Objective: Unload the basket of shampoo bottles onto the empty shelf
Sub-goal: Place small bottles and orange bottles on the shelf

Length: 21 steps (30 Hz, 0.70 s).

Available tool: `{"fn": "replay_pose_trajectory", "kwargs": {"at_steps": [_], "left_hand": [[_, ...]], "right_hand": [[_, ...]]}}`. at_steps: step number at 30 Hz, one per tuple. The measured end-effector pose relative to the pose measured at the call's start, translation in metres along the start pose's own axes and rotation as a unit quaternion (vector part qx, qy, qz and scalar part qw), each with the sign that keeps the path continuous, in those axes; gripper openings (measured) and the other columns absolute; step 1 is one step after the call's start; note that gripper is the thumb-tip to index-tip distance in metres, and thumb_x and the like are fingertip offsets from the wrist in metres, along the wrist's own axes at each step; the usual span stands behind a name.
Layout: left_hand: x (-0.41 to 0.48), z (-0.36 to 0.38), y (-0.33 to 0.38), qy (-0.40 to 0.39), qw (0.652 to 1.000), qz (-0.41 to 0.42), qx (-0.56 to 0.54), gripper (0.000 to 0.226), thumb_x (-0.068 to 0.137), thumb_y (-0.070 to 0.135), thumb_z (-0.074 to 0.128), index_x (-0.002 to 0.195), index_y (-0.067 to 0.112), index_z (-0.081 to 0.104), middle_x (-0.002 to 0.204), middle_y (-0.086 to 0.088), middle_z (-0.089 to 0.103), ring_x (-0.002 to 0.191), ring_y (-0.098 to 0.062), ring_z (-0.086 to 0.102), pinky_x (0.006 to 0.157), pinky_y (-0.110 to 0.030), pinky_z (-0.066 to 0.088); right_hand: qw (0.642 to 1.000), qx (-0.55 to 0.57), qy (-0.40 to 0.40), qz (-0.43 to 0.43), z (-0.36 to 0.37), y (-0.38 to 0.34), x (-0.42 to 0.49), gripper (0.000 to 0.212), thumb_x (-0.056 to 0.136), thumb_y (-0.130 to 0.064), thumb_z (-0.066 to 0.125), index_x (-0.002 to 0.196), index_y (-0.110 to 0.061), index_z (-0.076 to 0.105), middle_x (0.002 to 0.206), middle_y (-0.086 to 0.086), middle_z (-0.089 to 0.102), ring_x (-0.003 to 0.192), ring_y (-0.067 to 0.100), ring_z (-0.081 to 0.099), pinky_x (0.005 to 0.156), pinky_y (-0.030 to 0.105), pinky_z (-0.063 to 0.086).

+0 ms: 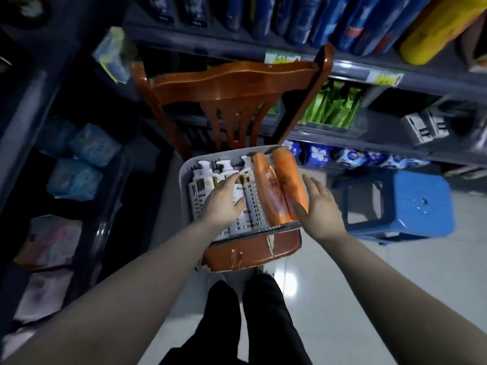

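A white plastic basket sits on the seat of a brown wooden chair. In it lie several white pump bottles on the left and two orange shampoo bottles on the right. My left hand reaches over the white bottles with fingers spread, thumb against one of them. My right hand is beside the right orange bottle, fingers straight and thumb touching its side. Neither hand has a bottle lifted.
Dark store shelves run behind the chair, with blue bottles on top, green packs and blue packets below. A blue plastic stool stands on the right. More packaged goods fill the shelves on the left. My legs stand on white floor tiles.
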<state>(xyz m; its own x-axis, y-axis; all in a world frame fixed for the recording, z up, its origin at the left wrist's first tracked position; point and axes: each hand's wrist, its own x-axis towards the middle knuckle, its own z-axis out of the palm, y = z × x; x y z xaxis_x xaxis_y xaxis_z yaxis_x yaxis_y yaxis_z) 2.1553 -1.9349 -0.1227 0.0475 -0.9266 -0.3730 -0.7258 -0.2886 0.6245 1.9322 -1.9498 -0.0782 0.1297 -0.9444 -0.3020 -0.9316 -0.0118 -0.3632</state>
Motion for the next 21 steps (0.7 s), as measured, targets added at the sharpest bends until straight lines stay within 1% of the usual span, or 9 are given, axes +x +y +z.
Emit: {"fn": "replay_pose_trajectory", "kwargs": {"at_steps": [5, 7, 9, 11, 14, 16, 19, 20, 21], "left_hand": [[0.033, 0.038, 0.004, -0.037, 0.998, -0.039, -0.039, 0.07, 0.092, 0.03, 0.059, 0.151, 0.021, 0.023, 0.154, -0.007, 0.035, 0.132, -0.027, 0.045, 0.103, -0.037, 0.041], [0.049, 0.053, 0.01, -0.032, 0.998, -0.038, -0.047, 0.073, 0.092, 0.031, 0.062, 0.151, 0.015, 0.024, 0.15, -0.009, 0.04, 0.133, -0.026, 0.044, 0.101, -0.033, 0.041], [0.063, 0.067, 0.019, -0.017, 0.996, -0.046, -0.079, 0.069, 0.089, 0.028, 0.066, 0.147, 0.015, 0.031, 0.138, -0.008, 0.053, 0.122, -0.025, 0.053, 0.087, -0.028, 0.042], [0.075, 0.081, 0.028, 0.005, 0.992, -0.064, -0.109, 0.057, 0.086, 0.025, 0.068, 0.137, 0.016, 0.043, 0.122, -0.006, 0.062, 0.111, -0.025, 0.059, 0.083, -0.031, 0.047], [0.091, 0.1, 0.036, 0.031, 0.986, -0.137, -0.094, 0.051, 0.085, 0.03, 0.069, 0.127, 0.01, 0.049, 0.118, -0.01, 0.063, 0.108, -0.028, 0.06, 0.087, -0.037, 0.049], [0.099, 0.108, 0.039, 0.029, 0.977, -0.195, -0.087, 0.049, 0.082, 0.036, 0.072, 0.118, 0.007, 0.053, 0.109, -0.007, 0.063, 0.096, -0.024, 0.06, 0.075, -0.033, 0.048], [0.106, 0.114, 0.041, 0.026, 0.961, -0.256, -0.103, 0.035, 0.079, 0.042, 0.074, 0.088, 0.018, 0.05, 0.084, 0.004, 0.055, 0.066, -0.013, 0.051, 0.055, -0.023, 0.037], [0.107, 0.114, 0.042, 0.022, 0.955, -0.272, -0.114, 0.037, 0.079, 0.041, 0.075, 0.084, 0.018, 0.047, 0.082, 0.004, 0.054, 0.061, -0.011, 0.05, 0.052, -0.023, 0.038], [0.109, 0.116, 0.042, 0.017, 0.95, -0.284, -0.13, 0.038, 0.078, 0.04, 0.075, 0.088, 0.017, 0.047, 0.086, 0.001, 0.058, 0.064, -0.012, 0.054, 0.054, -0.024, 0.042]], "right_hand": [[1.0, 0.003, -0.028, 0.013, 0.024, 0.021, 0.04, 0.065, 0.091, -0.028, 0.058, 0.147, -0.007, 0.031, 0.145, 0.019, 0.041, 0.131, 0.036, 0.038, 0.106, 0.04, 0.031], [0.999, 0.0, -0.032, 0.011, 0.032, 0.029, 0.059, 0.061, 0.092, -0.029, 0.056, 0.145, -0.007, 0.035, 0.139, 0.02, 0.047, 0.124, 0.038, 0.043, 0.1, 0.041, 0.036], [1.0, -0.004, -0.026, 0.016, 0.039, 0.035, 0.075, 0.055, 0.093, -0.03, 0.054, 0.141, -0.009, 0.04, 0.132, 0.019, 0.051, 0.117, 0.038, 0.046, 0.092, 0.041, 0.041], [1.0, -0.012, -0.02, 0.011, 0.045, 0.04, 0.087, 0.05, 0.093, -0.031, 0.052, 0.138, -0.011, 0.044, 0.125, 0.017, 0.053, 0.112, 0.037, 0.047, 0.085, 0.042, 0.043], [0.999, -0.029, -0.019, -0.002, 0.049, 0.046, 0.099, 0.045, 0.092, -0.029, 0.049, 0.134, -0.012, 0.048, 0.117, 0.016, 0.055, 0.107, 0.035, 0.048, 0.082, 0.041, 0.043], [0.999, -0.042, -0.022, -0.011, 0.05, 0.051, 0.104, 0.042, 0.091, -0.029, 0.049, 0.129, -0.011, 0.052, 0.113, 0.016, 0.056, 0.103, 0.035, 0.05, 0.08, 0.041, 0.045], [0.998, -0.053, -0.023, -0.018, 0.053, 0.058, 0.109, 0.039, 0.09, -0.032, 0.051, 0.122, -0.011, 0.055, 0.109, 0.015, 0.058, 0.099, 0.033, 0.052, 0.079, 0.04, 0.046], [0.998, -0.052, -0.023, -0.019, 0.054, 0.059, 0.11, 0.04, 0.09, -0.034, 0.052, 0.123, -0.011, 0.055, 0.109, 0.014, 0.058, 0.099, 0.032, 0.052, 0.079, 0.038, 0.045], [0.998, -0.049, -0.023, -0.02, 0.055, 0.06, 0.111, 0.043, 0.09, -0.035, 0.053, 0.125, -0.012, 0.055, 0.11, 0.013, 0.058, 0.1, 0.031, 0.052, 0.079, 0.037, 0.044]]}}
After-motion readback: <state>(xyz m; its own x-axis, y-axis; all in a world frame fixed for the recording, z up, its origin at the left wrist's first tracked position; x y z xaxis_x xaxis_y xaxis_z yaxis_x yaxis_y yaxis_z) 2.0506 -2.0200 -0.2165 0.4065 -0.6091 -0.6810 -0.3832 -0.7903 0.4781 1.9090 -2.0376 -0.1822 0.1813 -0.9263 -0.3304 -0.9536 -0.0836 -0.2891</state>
